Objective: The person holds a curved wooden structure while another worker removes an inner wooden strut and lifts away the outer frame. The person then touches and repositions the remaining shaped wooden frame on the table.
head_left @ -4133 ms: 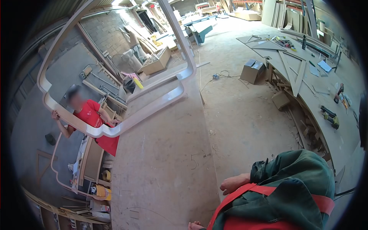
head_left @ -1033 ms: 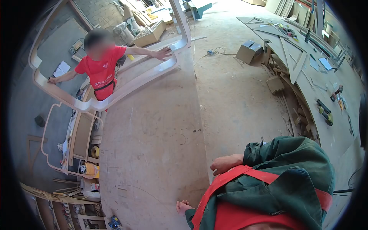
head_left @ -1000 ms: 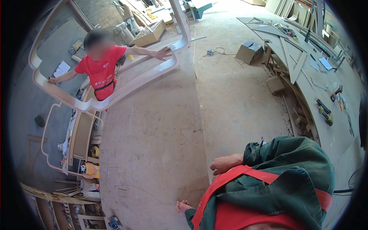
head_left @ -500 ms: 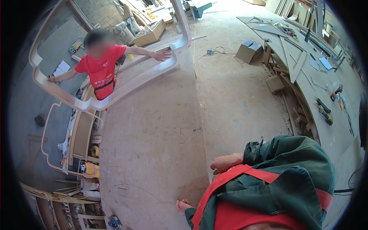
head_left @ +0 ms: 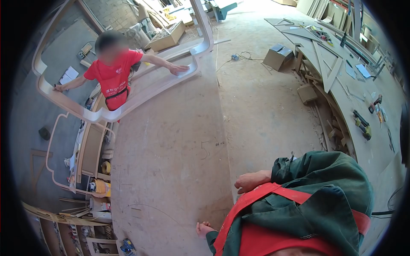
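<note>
Right hand (head_left: pixel 252 182): at edge of table (head_left: pixel 171 179), fingers loosely bent, unclenched. Left hand (head_left: pixel 203 229): over same table, fingers curled; cannot tell whether anything gripped. Curved wooden frame (head_left: pixel 147 99): at table's far end, well apart from both. Co-worker (head_left: pixel 114 81), red shirt: both hands on frame, one with fingers extended. Handwritten "5" (head_left: pixel 204 151) on tabletop, between frame and right hand.

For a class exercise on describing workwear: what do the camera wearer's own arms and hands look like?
The left hand and right hand are bare, without gloves. The dark green sleeves look loose, the right one heavily creased. A red strap crosses the green jacket.
</note>
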A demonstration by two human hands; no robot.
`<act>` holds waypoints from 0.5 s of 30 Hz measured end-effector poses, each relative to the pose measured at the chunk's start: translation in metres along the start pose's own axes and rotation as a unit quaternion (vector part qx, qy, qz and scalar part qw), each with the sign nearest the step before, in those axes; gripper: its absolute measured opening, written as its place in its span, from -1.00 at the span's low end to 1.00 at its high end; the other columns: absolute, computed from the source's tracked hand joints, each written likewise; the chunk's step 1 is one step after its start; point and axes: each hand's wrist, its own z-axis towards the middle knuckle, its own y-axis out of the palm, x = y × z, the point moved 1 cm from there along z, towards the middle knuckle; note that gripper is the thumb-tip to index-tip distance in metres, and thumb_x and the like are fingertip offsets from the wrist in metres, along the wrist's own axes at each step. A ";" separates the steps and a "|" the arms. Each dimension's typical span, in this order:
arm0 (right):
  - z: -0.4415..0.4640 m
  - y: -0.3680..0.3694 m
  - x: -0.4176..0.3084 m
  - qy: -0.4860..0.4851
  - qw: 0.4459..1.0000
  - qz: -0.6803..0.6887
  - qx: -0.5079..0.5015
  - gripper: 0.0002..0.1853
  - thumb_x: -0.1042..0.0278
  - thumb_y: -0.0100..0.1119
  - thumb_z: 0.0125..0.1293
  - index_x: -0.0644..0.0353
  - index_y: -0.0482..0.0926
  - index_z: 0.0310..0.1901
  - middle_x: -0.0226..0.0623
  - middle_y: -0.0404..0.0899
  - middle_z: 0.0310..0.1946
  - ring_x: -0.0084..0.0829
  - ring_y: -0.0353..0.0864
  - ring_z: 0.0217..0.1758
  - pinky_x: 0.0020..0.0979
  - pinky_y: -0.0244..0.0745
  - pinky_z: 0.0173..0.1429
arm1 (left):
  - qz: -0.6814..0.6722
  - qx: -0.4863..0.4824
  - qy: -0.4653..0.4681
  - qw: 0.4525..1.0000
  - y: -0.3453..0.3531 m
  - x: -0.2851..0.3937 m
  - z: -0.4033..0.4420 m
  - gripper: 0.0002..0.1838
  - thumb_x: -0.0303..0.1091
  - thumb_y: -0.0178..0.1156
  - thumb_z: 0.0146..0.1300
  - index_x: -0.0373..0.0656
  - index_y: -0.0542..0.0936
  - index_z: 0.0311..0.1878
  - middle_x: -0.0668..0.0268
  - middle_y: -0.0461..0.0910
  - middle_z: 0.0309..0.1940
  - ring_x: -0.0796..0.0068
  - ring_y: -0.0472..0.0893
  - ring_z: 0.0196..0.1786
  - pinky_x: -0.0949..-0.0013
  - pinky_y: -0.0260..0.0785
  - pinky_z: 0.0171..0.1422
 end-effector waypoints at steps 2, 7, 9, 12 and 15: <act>0.000 0.001 0.000 -0.003 1.000 0.000 0.006 -0.60 0.12 0.11 0.31 0.42 0.56 -0.24 0.17 0.58 -0.31 0.16 0.56 -0.16 0.02 0.44 -0.05 | -0.001 0.001 0.001 1.000 0.000 -0.001 0.001 -0.69 -0.52 0.00 0.15 -0.20 0.61 -0.06 0.21 0.60 -0.43 0.43 0.55 -0.52 0.48 0.42 -0.49; 0.000 0.002 0.002 0.004 1.000 0.006 0.003 -0.61 0.12 0.11 0.31 0.42 0.56 -0.24 0.17 0.58 -0.32 0.16 0.56 -0.17 0.02 0.44 -0.06 | 0.002 -0.001 -0.003 1.000 0.000 -0.001 0.002 -0.69 -0.52 0.00 0.15 -0.20 0.61 -0.06 0.21 0.60 -0.43 0.42 0.55 -0.52 0.48 0.42 -0.49; 0.001 0.004 0.004 0.000 1.000 0.009 0.005 -0.61 0.12 0.11 0.31 0.41 0.56 -0.25 0.17 0.58 -0.32 0.16 0.56 -0.18 0.02 0.44 -0.07 | 0.003 -0.004 -0.004 1.000 0.000 -0.001 0.002 -0.69 -0.51 0.00 0.15 -0.20 0.61 -0.06 0.20 0.60 -0.43 0.42 0.55 -0.51 0.48 0.42 -0.49; 0.003 0.005 0.006 0.000 1.000 0.014 0.007 -0.62 0.15 0.12 0.29 0.42 0.57 -0.24 0.17 0.58 -0.32 0.16 0.56 -0.18 0.02 0.45 -0.08 | 0.002 -0.009 -0.003 1.000 -0.001 0.000 0.000 -0.68 -0.51 -0.01 0.15 -0.21 0.60 -0.05 0.20 0.60 -0.42 0.42 0.55 -0.51 0.47 0.42 -0.48; 0.004 0.006 0.007 0.003 1.000 0.023 0.009 -0.64 0.19 0.15 0.24 0.43 0.58 -0.23 0.19 0.58 -0.31 0.16 0.56 -0.19 0.01 0.45 -0.10 | 0.003 -0.011 0.000 1.000 -0.001 0.000 0.001 -0.68 -0.51 -0.02 0.15 -0.21 0.60 -0.05 0.20 0.59 -0.42 0.42 0.55 -0.51 0.47 0.42 -0.48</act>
